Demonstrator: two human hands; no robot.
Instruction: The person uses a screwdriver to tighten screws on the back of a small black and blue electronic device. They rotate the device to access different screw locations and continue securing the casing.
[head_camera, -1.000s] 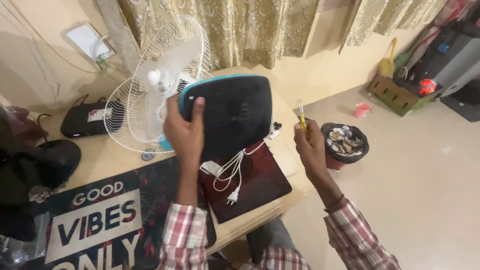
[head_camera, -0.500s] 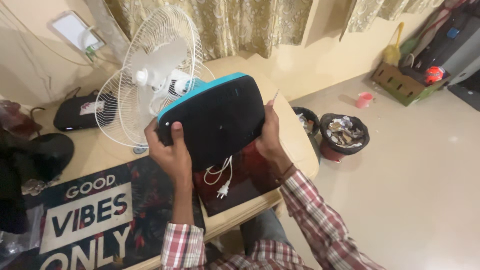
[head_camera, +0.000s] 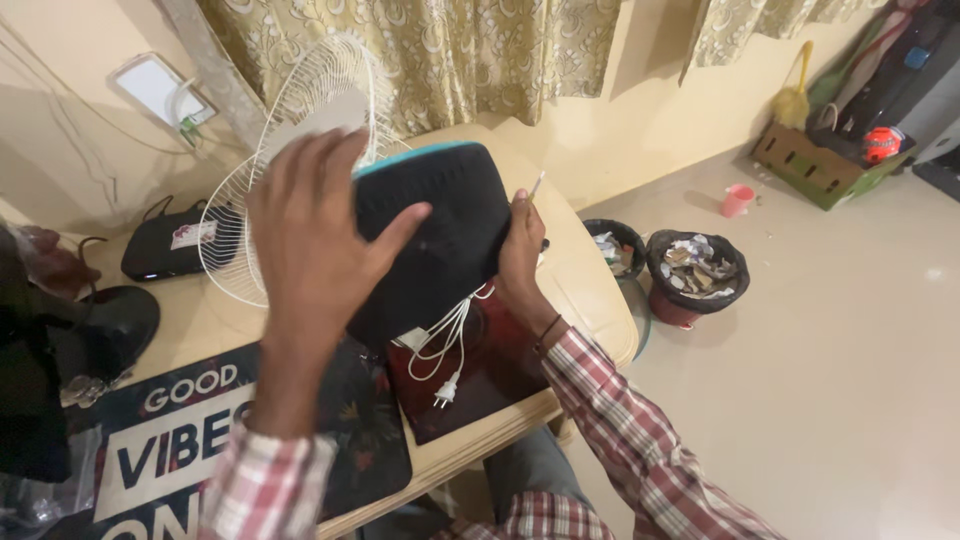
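While the fan stands tipped over the counter, its black base faces up toward the camera, teal rim on top. The right hand is closed on the base's right edge and also pinches a thin tool that pokes up past the fingers. The left hand is lifted in front of the base's left side, fingers spread, thumb across the black surface; whether it grips cannot be told. A white cord with plug hangs from the base over a dark red mat. Two bins stand on the floor just beside the counter.
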